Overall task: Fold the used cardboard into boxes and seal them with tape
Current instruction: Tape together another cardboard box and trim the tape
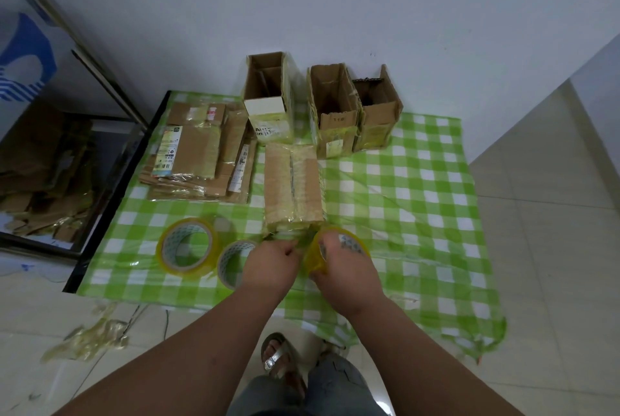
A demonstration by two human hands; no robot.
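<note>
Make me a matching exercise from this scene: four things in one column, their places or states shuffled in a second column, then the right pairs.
Column one:
1. stack of flattened cardboard
2. three open boxes
3. taped box
4. tape roll in the right hand

Column two:
A. standing upright in a row at the far edge of the checked cloth
B. gripped just above the cloth's near part
C. lying on its side mid-cloth, near end at the left hand
D. piled flat on the cloth's far left

Pairs: 1-D, 2-A, 3-C, 4-B

Bare forearms, silver sandal point(276, 357), seemingly grey trousers point(339, 385)
</note>
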